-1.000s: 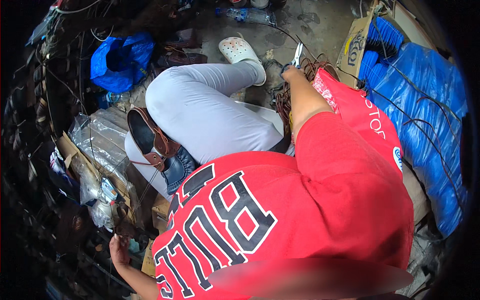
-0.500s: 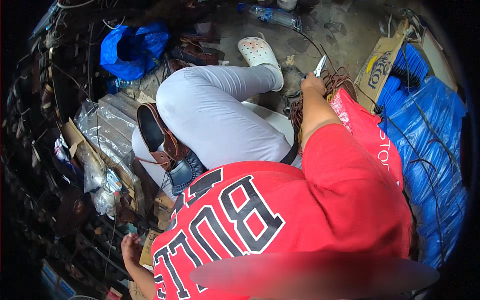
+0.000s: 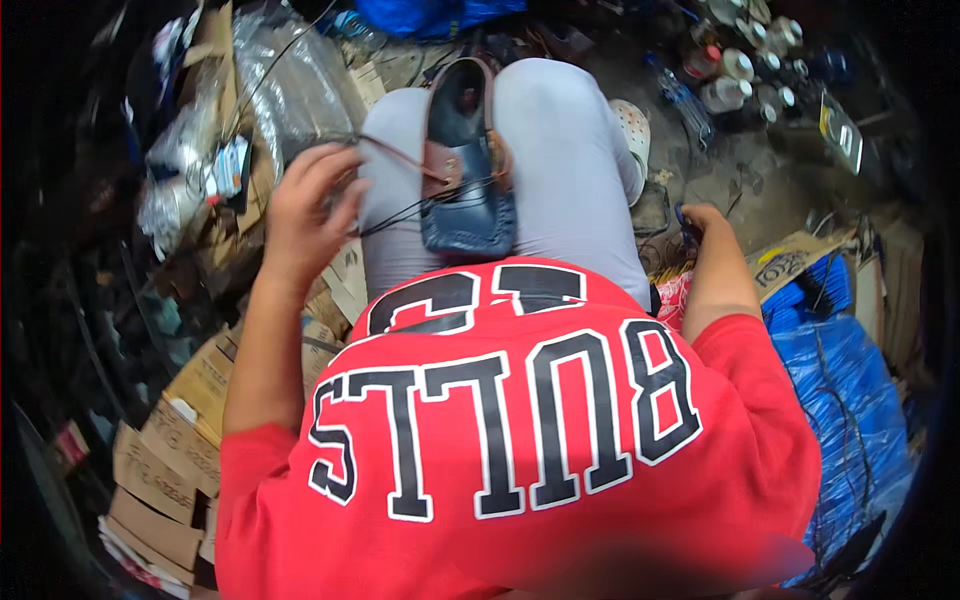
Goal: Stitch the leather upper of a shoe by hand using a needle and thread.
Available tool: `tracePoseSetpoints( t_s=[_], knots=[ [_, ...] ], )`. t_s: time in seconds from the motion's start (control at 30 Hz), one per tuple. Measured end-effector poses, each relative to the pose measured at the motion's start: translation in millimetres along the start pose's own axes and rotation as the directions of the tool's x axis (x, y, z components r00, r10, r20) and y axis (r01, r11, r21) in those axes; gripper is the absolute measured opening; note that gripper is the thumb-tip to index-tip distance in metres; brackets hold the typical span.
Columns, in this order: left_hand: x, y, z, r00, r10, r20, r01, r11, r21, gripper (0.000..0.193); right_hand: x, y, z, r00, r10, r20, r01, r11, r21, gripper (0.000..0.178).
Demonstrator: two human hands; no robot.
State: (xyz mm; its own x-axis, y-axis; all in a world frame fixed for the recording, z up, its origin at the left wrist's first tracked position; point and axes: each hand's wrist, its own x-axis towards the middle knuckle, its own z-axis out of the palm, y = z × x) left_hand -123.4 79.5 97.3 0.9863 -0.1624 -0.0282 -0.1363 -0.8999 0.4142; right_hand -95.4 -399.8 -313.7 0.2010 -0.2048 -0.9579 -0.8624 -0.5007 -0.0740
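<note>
A dark blue and brown leather shoe [image 3: 468,215] rests on my lap between grey-trousered thighs, its toe toward me. A brown lace [image 3: 398,158] and thin dark strands trail from its side. Beside them is my left hand [image 3: 318,200], somewhat blurred, with bent fingers and the thumb apart; I see nothing held in it. Out by my right side, my right hand [image 3: 703,218] is closed around the dark handles of scissors [image 3: 687,222]. Their blades cannot be made out now.
Clear plastic wrap [image 3: 300,80] and cardboard [image 3: 160,480] lie on the left. Several bottles [image 3: 735,80] stand at the far right, past a white clog [image 3: 632,150] on my foot. A blue plastic-wrapped bundle [image 3: 850,400] fills the near right.
My view has turned, so the shoe appears nearer the middle. My left hand has come up from low at the left to beside the shoe. The scissors stay in my right hand.
</note>
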Motion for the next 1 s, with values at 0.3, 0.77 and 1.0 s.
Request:
tracePoseSetpoints(
  t_s=[0.3,0.77,1.0],
  knots=[
    [5.9,5.1,55.2,0.933,0.359,-0.028,-0.36,0.929,-0.082,0.035,-148.1,-63.7,-83.8,0.986,-0.117,0.116,0.164,0.786,-0.596,0.028],
    [6.3,-22.2,88.0,0.937,0.315,-0.149,-0.348,0.844,-0.407,0.009,-425.7,-48.2,-2.8,0.699,-0.538,0.472,0.48,0.841,0.248,0.056],
    [3.7,-30.1,95.2,0.951,0.245,-0.19,-0.308,0.813,-0.494,0.009,-444.4,-68.0,32.2,0.671,-0.541,0.506,0.427,0.841,0.333,0.076]
  ],
)
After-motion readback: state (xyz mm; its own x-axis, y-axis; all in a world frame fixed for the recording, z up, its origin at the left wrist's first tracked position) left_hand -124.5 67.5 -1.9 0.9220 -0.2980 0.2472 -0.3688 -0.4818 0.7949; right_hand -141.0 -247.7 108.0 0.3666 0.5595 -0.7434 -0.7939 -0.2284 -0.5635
